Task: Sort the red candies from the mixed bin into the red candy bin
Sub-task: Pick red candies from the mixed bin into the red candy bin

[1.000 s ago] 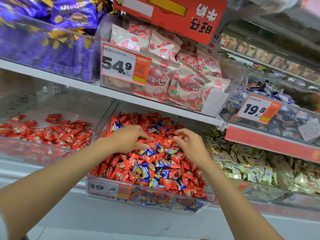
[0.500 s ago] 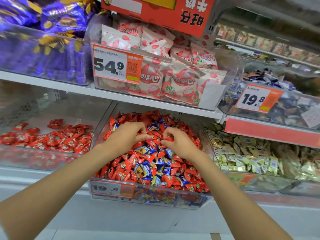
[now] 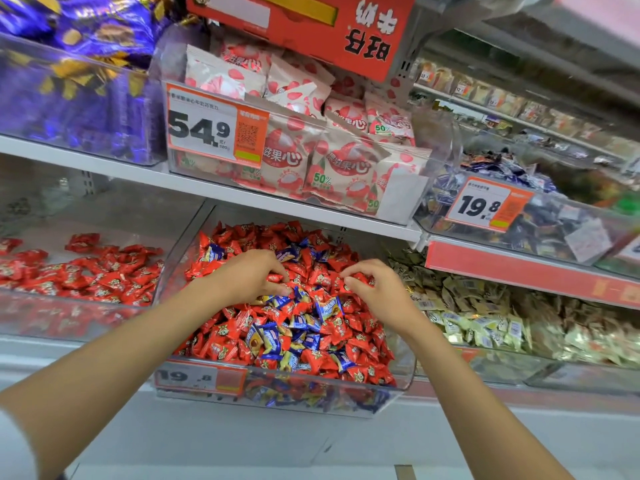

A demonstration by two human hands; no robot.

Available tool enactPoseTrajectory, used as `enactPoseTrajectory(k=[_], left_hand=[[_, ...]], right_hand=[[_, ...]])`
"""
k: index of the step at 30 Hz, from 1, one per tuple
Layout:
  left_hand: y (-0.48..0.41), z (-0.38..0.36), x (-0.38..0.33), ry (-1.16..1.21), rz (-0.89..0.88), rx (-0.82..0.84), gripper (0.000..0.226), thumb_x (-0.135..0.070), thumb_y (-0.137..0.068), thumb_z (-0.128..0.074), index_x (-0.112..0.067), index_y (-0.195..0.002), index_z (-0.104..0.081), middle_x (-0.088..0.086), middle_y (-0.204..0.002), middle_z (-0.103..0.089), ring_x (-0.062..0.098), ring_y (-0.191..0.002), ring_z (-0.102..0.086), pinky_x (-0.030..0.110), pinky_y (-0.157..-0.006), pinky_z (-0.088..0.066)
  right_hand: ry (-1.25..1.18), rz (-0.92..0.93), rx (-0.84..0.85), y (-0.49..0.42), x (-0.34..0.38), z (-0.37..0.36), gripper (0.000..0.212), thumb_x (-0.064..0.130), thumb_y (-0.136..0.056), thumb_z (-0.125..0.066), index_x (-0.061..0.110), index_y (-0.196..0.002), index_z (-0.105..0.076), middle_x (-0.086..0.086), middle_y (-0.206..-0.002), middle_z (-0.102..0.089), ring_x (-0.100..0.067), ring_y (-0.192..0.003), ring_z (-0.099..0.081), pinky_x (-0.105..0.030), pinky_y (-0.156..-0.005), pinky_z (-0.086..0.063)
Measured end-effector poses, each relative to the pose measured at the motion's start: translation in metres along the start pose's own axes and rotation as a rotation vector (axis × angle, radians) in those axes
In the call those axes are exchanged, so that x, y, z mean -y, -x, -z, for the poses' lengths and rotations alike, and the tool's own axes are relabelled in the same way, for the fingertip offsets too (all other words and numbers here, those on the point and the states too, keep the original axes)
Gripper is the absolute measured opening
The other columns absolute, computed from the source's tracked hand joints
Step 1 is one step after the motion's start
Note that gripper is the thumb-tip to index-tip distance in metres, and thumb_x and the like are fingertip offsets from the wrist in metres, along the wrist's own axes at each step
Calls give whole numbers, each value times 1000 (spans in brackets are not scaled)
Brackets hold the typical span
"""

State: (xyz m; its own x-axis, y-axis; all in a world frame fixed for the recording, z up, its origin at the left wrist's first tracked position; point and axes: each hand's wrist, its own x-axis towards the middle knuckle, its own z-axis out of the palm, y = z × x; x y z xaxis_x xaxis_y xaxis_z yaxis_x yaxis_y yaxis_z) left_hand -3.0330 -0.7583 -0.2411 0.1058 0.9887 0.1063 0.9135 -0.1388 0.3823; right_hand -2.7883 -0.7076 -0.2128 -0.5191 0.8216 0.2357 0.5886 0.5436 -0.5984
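Hands are both down in the mixed bin [image 3: 403, 377], the clear tub in the middle of the lower shelf, and on my feed I look straight along the two bare forearms. The left hand [image 3: 247, 277] lies on the heap towards the back of the tub, fingers curled, and its thumb and fingertips pinch a red candy [image 3: 275, 278]. The right hand [image 3: 379, 294] sits near it, a narrow strip of wrappers between them. Its fingers arch like a claw over the red candies [image 3: 334, 332] with the thumb tip touching them, but I cannot tell whether anything is actually caught in them. The heap is mostly red, with blue candies [image 3: 270, 337] scattered through it, thickest in front of the hands. The red candy bin [image 3: 86, 315] stands just beside the mixed bin on its left and holds a shallow layer of red wrappers [image 3: 104, 277]. A price tag [image 3: 194, 377] reading 19.8 is fixed to the front of the mixed bin. To the right is a bin of pale yellow sweets [image 3: 485, 327]. On the shelf above I see pink-and-white bags [image 3: 311, 161] behind a 54.9 tag [image 3: 214, 129].
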Motion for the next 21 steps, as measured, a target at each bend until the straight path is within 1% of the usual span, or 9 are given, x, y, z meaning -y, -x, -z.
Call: enactPoseTrajectory(k=[2,5,8,10,12,13,15,17,21], left_hand=[[-1,0,0,-6,14,10,28,-42,-84,-66,-20,-100,-71,-2,-98,-59,21,-90,-61,42,-83,-50],[5,1,-1,39,2,-43,20,-42,-86,-64,-23,-93,-65,-3,-99,-59,19,-89,-58,44,-82,-49],[15,4,-7,136,-21,-169,16,-44,-87,-61,-29,-88,-56,0,-77,-62,17,-67,-56,40,-67,-50],[24,6,-15,153,-46,-239,14,-42,-88,-60,-29,-90,-54,2,-67,-60,10,-50,-46,28,-54,-39],[34,7,-22,161,-68,-280,14,-39,-89,-60,-27,-93,-55,-8,-70,-58,4,-52,-47,19,-50,-29],[37,7,-25,165,-75,-292,15,-38,-90,-60,-25,-95,-56,-15,-77,-56,2,-59,-50,17,-52,-29],[43,7,-25,180,-72,-309,17,-37,-89,-60,-23,-98,-57,-18,-87,-50,7,-72,-51,12,-59,-31],[47,9,-23,198,-66,-326,18,-39,-88,-60,-25,-98,-57,-18,-91,-51,3,-77,-47,12,-65,-33],[53,13,-21,253,-55,-363,16,-39,-88,-61,-26,-97,-57,-15,-98,-60,7,-86,-57,27,-75,-44]], right_hand=[[35,-8,12,2,-3,0,13,21,-94,-61,24,-101,-70,5,-113,-56,-7,-106,-50,-22,-95,-34],[75,-27,38,5,-4,5,14,22,-94,-60,23,-105,-70,5,-114,-55,-8,-107,-50,-22,-95,-35],[89,-27,68,13,-3,11,21,31,-93,-60,24,-112,-67,5,-117,-55,-9,-108,-51,-22,-92,-36],[146,-37,171,22,-5,7,44,50,-88,-59,27,-124,-59,2,-127,-51,-11,-115,-48,-25,-97,-37],[242,-52,290,31,-8,-5,69,66,-80,-54,32,-138,-44,0,-144,-40,-16,-132,-34,-36,-111,-30],[273,-50,311,35,-9,-11,72,67,-79,-54,33,-141,-39,0,-148,-35,-18,-137,-27,-39,-114,-25],[291,-24,268,38,-12,-21,64,60,-84,-57,32,-139,-41,0,-146,-36,-18,-137,-25,-36,-113,-23],[251,-12,190,38,-13,-23,49,49,-87,-61,28,-130,-51,1,-136,-45,-17,-129,-33,-31,-109,-28],[160,17,66,34,-6,-17,26,30,-89,-67,23,-113,-61,1,-117,-56,-17,-113,-49,-24,-91,-35]])
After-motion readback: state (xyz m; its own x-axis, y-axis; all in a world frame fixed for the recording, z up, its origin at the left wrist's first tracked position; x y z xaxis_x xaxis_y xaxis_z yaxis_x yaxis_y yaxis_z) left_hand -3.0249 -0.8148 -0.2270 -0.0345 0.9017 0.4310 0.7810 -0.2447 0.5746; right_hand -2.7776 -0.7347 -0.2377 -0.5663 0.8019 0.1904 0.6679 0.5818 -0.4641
